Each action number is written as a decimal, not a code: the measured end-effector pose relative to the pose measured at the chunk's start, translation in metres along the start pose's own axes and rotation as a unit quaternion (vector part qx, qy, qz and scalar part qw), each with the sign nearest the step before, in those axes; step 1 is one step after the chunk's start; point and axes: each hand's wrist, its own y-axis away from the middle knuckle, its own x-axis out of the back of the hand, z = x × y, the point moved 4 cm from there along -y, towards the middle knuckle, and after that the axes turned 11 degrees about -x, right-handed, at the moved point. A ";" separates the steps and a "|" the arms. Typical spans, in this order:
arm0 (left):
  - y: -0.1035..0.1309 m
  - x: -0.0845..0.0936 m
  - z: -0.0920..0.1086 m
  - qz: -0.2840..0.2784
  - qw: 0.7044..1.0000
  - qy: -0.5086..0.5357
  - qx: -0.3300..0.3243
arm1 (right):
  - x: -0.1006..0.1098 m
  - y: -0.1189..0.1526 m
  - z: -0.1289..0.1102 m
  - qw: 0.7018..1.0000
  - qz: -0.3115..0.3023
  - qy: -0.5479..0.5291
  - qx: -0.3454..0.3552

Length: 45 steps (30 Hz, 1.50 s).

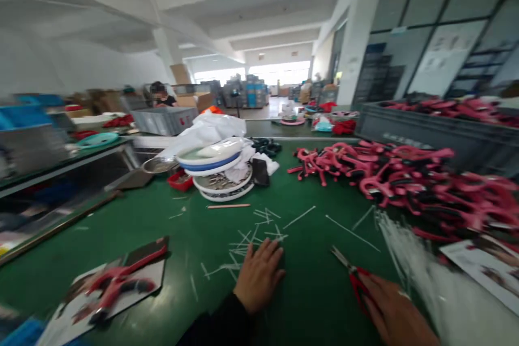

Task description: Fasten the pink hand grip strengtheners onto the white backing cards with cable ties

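Note:
My left hand lies flat on the green table, palm down with its fingers stretched out. Around its fingertips are scattered short white plastic strips that look like cut cable tie ends. My right hand grips red-handled scissors, whose blades point up and left over the table. To the right of that hand lies a bundle of long white cable ties, partly blurred. At the left, a pink-and-black pliers-like tool rests on a printed card.
Many pink pliers-like tools are heaped at the right, before a grey crate of more. Stacked white bowls, a red tray and a pencil-like stick sit further back. A person is in the background.

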 end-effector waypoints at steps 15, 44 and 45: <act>-0.090 -0.055 0.071 -0.086 0.993 0.039 -0.071 | 0.105 -0.074 0.061 0.951 0.025 0.262 -0.163; -0.082 -0.042 0.051 0.025 0.987 0.132 -0.094 | 0.085 -0.210 0.130 0.924 -0.013 0.365 -0.110; -0.081 -0.043 0.052 0.028 0.986 0.139 -0.092 | 0.085 -0.210 0.128 0.921 -0.009 0.368 -0.125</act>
